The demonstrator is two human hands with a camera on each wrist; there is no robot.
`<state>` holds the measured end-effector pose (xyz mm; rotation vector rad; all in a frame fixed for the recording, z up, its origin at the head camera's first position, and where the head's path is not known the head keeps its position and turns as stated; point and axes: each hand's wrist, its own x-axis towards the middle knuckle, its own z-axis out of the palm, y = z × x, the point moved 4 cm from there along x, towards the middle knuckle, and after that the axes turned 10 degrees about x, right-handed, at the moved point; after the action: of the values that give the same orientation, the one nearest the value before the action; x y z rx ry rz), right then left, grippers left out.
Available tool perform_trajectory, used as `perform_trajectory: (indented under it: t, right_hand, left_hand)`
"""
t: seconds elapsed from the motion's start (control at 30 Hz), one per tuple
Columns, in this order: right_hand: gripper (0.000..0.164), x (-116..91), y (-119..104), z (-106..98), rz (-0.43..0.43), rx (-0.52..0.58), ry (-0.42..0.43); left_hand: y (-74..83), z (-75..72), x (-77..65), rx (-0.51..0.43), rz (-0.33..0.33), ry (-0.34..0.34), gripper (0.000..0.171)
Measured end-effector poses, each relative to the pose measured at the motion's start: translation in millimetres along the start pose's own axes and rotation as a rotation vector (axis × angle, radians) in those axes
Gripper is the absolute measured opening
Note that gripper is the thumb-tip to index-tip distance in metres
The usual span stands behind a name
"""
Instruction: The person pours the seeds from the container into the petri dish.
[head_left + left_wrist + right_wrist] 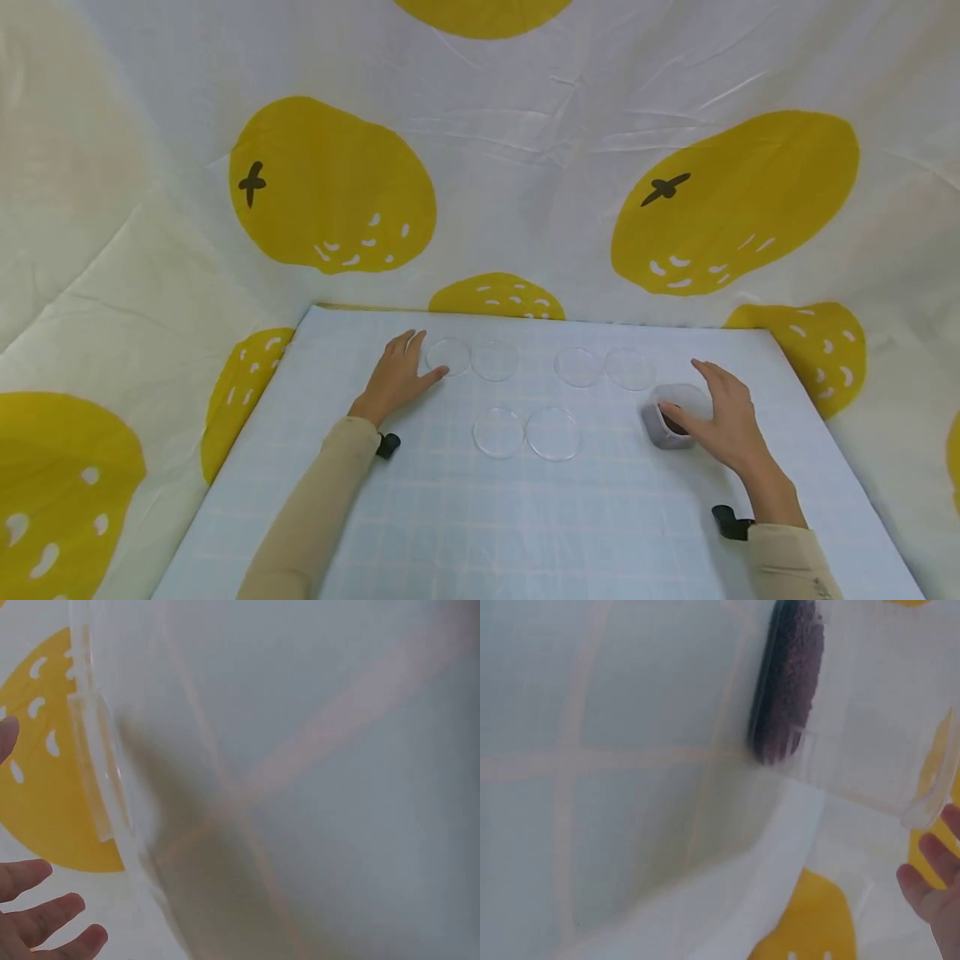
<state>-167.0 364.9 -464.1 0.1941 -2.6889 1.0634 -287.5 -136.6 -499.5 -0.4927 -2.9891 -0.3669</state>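
My left hand (397, 375) is at the back left with fingers spread, its thumb close to the rim of a clear round dish (447, 357). In the left wrist view its fingertips (71, 904) stand apart from a clear plastic rim (97, 765). On the right, my right hand (727, 417) reaches around a clear plastic container (656, 429) with fingers spread. Dark purplish-brown granular material (791, 682) fills the bottom of that container. The right fingertips (915, 881) are near its rim in the right wrist view; whether they touch it I cannot tell.
Several more clear round dishes or lids lie in pairs: one (495, 361) beside the left hand, a back-right pair (577, 367), and a middle pair (552, 433). A pale checked cloth (480, 533) covers the table. White fabric (517, 183) with yellow fruit prints hangs behind.
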Motion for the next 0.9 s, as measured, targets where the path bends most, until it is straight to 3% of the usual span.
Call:
perform_trajectory:
  t: [0.3,0.57,0.7,0.9]
  right_hand:
    - [0.112,-8,33,-1,0.152,0.178,-0.165]
    - [0.119,-11,51,7,0.241,0.234,-0.3]
    - [0.119,-12,55,9,0.262,0.253,-0.335]
    - [0.115,-12,54,8,0.226,0.288,-0.363]
  left_hand:
    - [-9.6,11.5,13.0,-0.01,-0.04,-0.137,0.095]
    - [-9.0,11.6,14.4,-0.048,-0.069,-0.243,0.097]
    - [-9.0,16.0,16.9,-0.037,-0.085,-0.288,0.099]
    - [-11.2,22.3,19.8,0.012,-0.118,-0.326,0.1]
